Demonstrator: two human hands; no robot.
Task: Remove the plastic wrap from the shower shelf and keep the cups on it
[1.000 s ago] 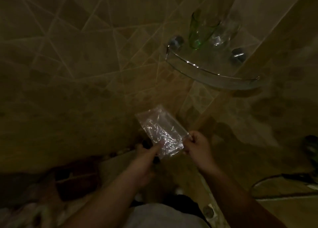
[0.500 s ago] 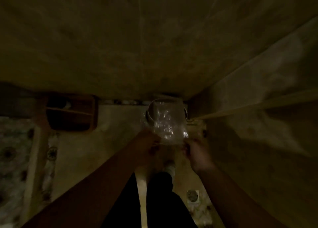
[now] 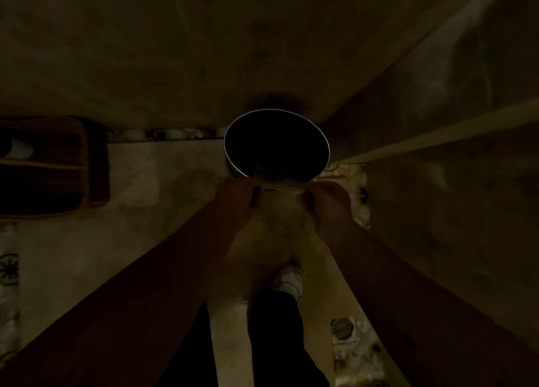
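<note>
Round bin (image 3: pixel 277 144) at centre frame, on the floor (image 3: pixel 163 182) against the foot of the wall (image 3: pixel 204 51), close to the corner where the right-hand wall meets it. Left hand (image 3: pixel 236 197) and right hand (image 3: pixel 328 200) just below the bin's near rim, side by side, a gap between them. Shelved box (image 3: pixel 49 165) at the left edge, well apart from the bin. Shoe (image 3: pixel 288 278) below the hands, lower centre.
</note>
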